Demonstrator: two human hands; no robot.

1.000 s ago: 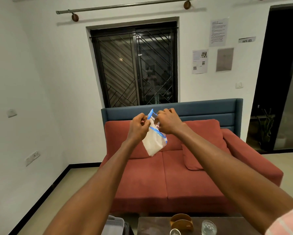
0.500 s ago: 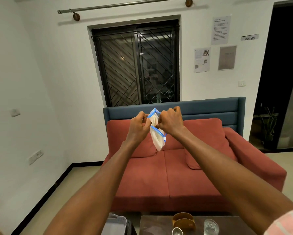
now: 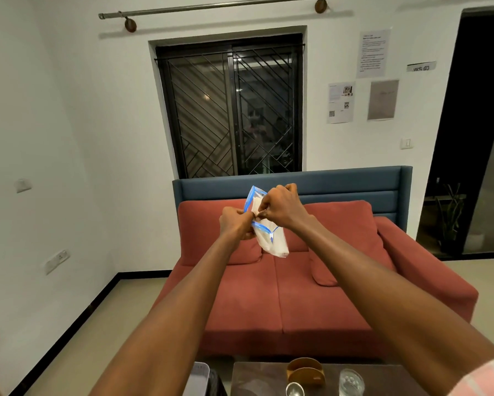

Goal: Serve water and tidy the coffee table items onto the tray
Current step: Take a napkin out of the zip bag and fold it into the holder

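Both arms are stretched out at chest height in front of the sofa. Between my hands hangs a clear zip bag [image 3: 270,238] with a blue seal strip and white contents. My left hand [image 3: 235,224] pinches one side of its top edge and my right hand [image 3: 280,207] pinches the other side, slightly higher. At the bottom of the view is the dark coffee table [image 3: 257,378], with a glass of water [image 3: 351,382], a wooden napkin holder [image 3: 305,371] and a small metal cup [image 3: 295,390]. A white tray [image 3: 197,378] edge shows left of the table.
A red sofa [image 3: 283,295] with a blue back panel stands behind the table, under a barred window [image 3: 231,110]. Bare floor lies to the left along the wall. A dark doorway [image 3: 474,132] with a plant is at the right.
My hands with the bag have shifted slightly; the right hand now sits higher than the left and the bag's top is pulled further apart. The view has tilted a little.
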